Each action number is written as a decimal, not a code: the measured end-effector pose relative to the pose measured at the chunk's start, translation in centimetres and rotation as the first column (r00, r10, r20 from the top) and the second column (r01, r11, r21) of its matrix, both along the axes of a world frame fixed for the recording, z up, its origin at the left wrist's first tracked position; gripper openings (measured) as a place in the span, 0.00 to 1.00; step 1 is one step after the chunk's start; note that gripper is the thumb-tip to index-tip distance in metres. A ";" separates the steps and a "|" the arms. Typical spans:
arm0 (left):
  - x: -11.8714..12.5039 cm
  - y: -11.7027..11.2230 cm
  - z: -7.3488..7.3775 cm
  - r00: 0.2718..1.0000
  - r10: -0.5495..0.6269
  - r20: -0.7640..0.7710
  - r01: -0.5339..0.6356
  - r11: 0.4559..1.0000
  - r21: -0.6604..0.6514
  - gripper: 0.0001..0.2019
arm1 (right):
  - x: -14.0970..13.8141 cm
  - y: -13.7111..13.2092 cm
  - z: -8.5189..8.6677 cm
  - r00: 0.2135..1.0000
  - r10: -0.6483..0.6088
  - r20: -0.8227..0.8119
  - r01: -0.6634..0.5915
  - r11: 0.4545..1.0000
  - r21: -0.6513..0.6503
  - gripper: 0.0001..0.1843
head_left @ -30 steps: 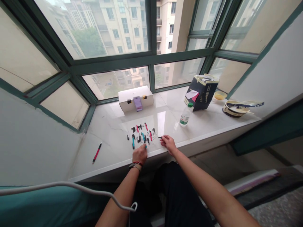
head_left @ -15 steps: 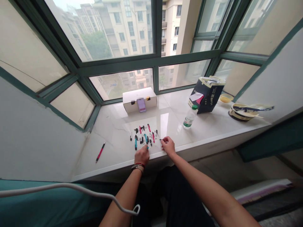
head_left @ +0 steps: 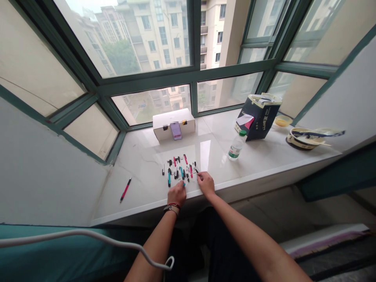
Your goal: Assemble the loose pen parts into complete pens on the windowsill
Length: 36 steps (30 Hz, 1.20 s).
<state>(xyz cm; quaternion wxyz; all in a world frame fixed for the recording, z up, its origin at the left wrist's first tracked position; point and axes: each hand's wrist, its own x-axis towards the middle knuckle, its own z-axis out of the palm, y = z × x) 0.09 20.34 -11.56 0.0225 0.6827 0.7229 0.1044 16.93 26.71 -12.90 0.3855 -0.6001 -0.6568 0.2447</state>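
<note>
My left hand [head_left: 176, 194] is closed at the front edge of the sill, pinching a teal pen piece [head_left: 184, 184]. A thin pale rod, seemingly a refill, slants up to the right from it. To its right, my right hand [head_left: 206, 183] pinches a small black pen part [head_left: 197, 171] close to the rod's far end; whether they touch I cannot tell. Just beyond both hands lie several loose pen parts: a teal barrel [head_left: 169, 178], a red barrel [head_left: 190, 170], a white and black piece [head_left: 163, 170] and small black bits.
A red and black pen [head_left: 125, 190] lies apart on the left of the white sill [head_left: 141, 156]. Behind the parts stands a white box [head_left: 174, 124]. On the right are a plastic bottle [head_left: 235, 147], a dark paper bag [head_left: 260, 119] and a takeaway bowl [head_left: 302, 140].
My right hand has shifted a little left, bringing the black part nearer the end of the thin rod. My left hand keeps its pinch, and the view has moved slightly.
</note>
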 end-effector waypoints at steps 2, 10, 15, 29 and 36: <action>0.0 0.0 0.1 1.000 -0.006 -0.004 0.006 1.000 -0.003 0.09 | -0.3 -0.3 0.1 0.999 0.003 0.054 -0.003 1.000 -0.004 0.13; 0.5 -0.1 1.1 1.000 0.023 0.016 -0.022 0.997 -0.067 0.10 | -0.8 -0.8 0.6 0.968 0.007 0.251 0.005 0.999 -0.048 0.15; 0.5 -0.1 1.0 0.999 0.024 0.032 -0.021 0.997 -0.076 0.11 | -0.7 -0.8 0.7 0.969 0.008 0.245 0.006 0.998 -0.057 0.16; -0.2 0.1 -0.2 0.999 -0.041 0.025 0.042 0.999 -0.026 0.15 | 1.1 1.2 1.0 0.930 0.121 -0.347 -0.204 0.955 -0.214 0.20; -0.2 0.2 0.1 0.997 -0.041 0.069 0.046 0.996 -0.071 0.16 | 1.2 1.7 0.9 0.845 0.100 -0.526 -0.308 0.894 -0.325 0.22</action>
